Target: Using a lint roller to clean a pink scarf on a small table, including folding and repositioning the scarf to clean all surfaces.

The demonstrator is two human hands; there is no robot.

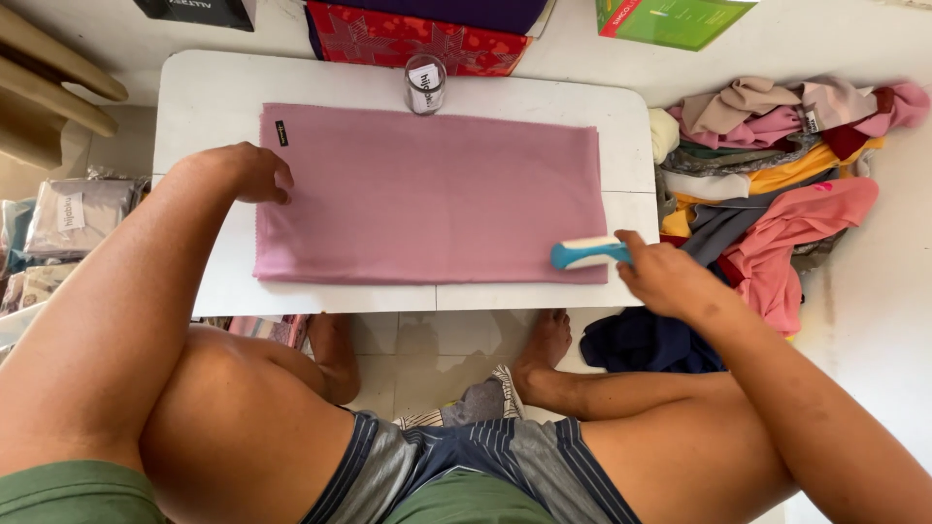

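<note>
A folded mauve cloth lies flat on a low white table, with a small dark tag near its far left corner. My left hand presses on the cloth's left edge, fingers curled. My right hand grips a blue and white hand-held brush that rests on the cloth's near right corner.
A small clear jar stands at the table's far edge, touching the cloth. A heap of mixed coloured clothes lies on the floor to the right. Packaged cloths sit at the left. Red patterned fabric and a green box lie beyond the table.
</note>
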